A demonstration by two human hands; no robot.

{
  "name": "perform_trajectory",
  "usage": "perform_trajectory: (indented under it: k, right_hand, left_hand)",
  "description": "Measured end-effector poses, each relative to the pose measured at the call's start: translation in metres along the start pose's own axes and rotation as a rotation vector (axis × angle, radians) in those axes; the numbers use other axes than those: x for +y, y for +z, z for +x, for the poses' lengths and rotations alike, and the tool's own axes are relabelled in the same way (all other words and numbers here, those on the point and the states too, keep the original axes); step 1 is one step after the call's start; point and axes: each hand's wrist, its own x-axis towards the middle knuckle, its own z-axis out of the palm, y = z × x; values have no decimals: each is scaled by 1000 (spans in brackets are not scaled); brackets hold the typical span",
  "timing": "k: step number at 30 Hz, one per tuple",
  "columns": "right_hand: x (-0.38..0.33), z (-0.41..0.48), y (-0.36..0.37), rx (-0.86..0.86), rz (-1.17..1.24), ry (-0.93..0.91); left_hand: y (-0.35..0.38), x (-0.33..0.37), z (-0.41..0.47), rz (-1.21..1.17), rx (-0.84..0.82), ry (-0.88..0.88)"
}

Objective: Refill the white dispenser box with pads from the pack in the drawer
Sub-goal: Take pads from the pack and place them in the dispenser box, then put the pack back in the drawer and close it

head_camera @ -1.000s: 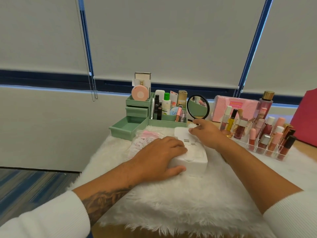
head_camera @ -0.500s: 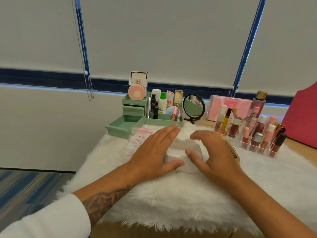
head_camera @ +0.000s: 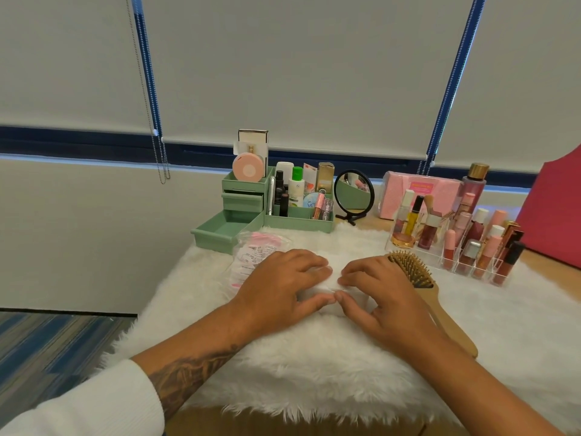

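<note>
The white dispenser box (head_camera: 327, 283) lies on the white fur mat, mostly hidden under both hands. My left hand (head_camera: 279, 289) covers its left half, fingers bent over the top and thumb along the near side. My right hand (head_camera: 382, 298) grips the right half the same way, and the two thumb tips meet at the front. The clear pack of pads (head_camera: 253, 256) with pink print lies just left of the box, beside the open green drawer (head_camera: 220, 231). I cannot tell whether the box lid is open or closed.
A wooden hairbrush (head_camera: 416, 273) lies right against my right hand. Behind stand the green organiser (head_camera: 298, 220), a round mirror (head_camera: 353, 191), a pink box (head_camera: 421, 190) and a clear rack of lipsticks and bottles (head_camera: 471, 247). The mat's left edge drops to the floor.
My right hand has come back from the box's far end onto its top. My left hand shifted up over the box, and both thumbs now meet at the front.
</note>
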Motion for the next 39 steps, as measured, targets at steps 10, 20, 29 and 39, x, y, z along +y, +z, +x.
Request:
perform_trajectory:
  k: [10,20,29,39]
  right_hand:
    - [-3,0,-2,-27,-1,18]
    - [-46,24,6,-100,-53,-134]
    - [-87,66,51,-352,-233,-143]
    - [-87,74,30,-470,111,37]
  left_hand:
    - [-25,-1,-7,11,-142,-9]
    - [-84,-54,-69,80,-269,-179]
    - [-73,-52,-70,38,-156,-157]
    - [-76,-56,-59,-155,-110,-371]
